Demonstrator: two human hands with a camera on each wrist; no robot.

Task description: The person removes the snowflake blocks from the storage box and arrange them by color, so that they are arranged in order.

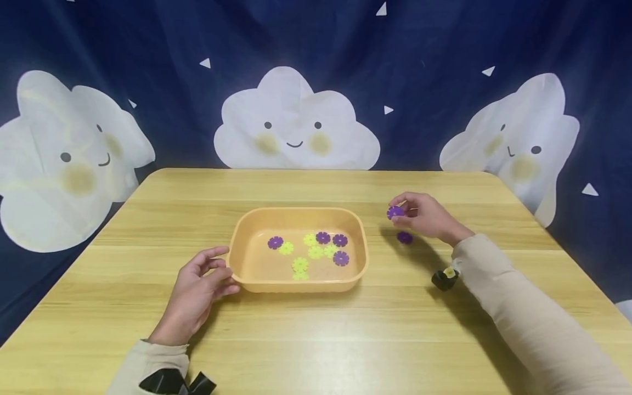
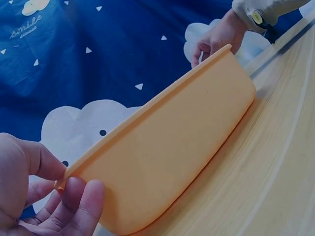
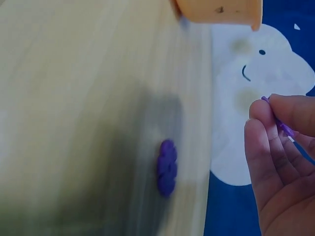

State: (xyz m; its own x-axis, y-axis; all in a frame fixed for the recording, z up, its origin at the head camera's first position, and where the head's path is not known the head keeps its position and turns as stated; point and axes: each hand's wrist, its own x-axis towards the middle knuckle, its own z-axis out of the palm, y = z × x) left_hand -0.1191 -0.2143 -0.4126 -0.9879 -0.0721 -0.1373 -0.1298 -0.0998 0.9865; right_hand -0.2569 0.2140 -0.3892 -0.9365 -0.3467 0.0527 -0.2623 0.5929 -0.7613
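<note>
My left hand (image 1: 199,288) grips the left rim of an orange plastic basin (image 1: 296,286), thumb over the edge and fingers under it in the left wrist view. Inside the basin lie several yellow flower-shaped discs (image 1: 299,264) and several purple ones (image 1: 340,258). To the right of the basin, my right hand (image 1: 424,215) pinches a purple flower-shaped disc (image 1: 395,212) between thumb and fingers, raised above the table. Below that hand, another purple disc (image 3: 167,168) lies flat on the wood.
The light wooden table (image 1: 306,340) carries the basin near its middle. Behind it hangs a dark blue curtain (image 1: 419,66) printed with white clouds. Black straps (image 1: 445,280) circle both sleeved wrists.
</note>
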